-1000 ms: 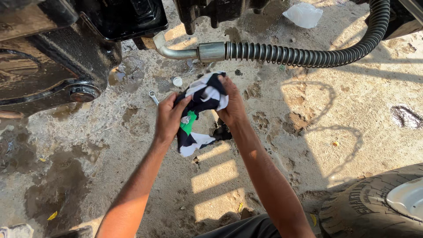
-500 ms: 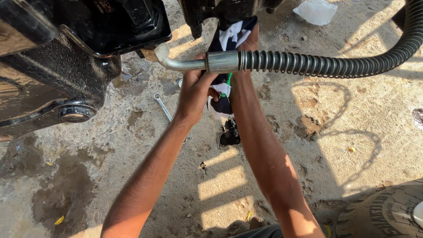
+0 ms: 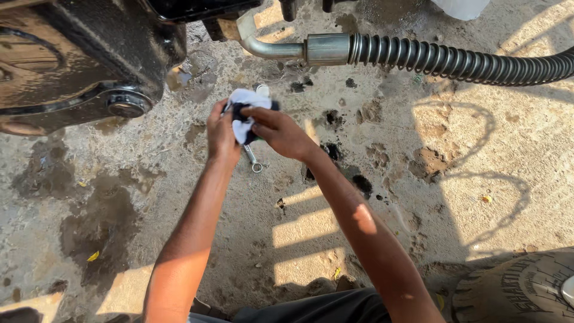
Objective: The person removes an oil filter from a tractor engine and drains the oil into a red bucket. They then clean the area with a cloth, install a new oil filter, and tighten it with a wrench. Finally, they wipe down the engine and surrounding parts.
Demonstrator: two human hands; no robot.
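Observation:
Both my hands hold a bunched white and dark rag above the stained concrete. My left hand grips its left side. My right hand closes over its right side, fingers wrapped on the cloth. A small metal wrench lies on the ground just below the hands. A small pale cap-like object sits on the ground just beyond the rag.
A dark greasy machine body with a round bolt fills the upper left. A ribbed black hose with a metal elbow crosses the top. A tyre sits at the lower right. Oil stains mark the concrete.
My hands came back down from under the hose with the rag and now hold it bunched low over the wrench. The view has shifted right and down.

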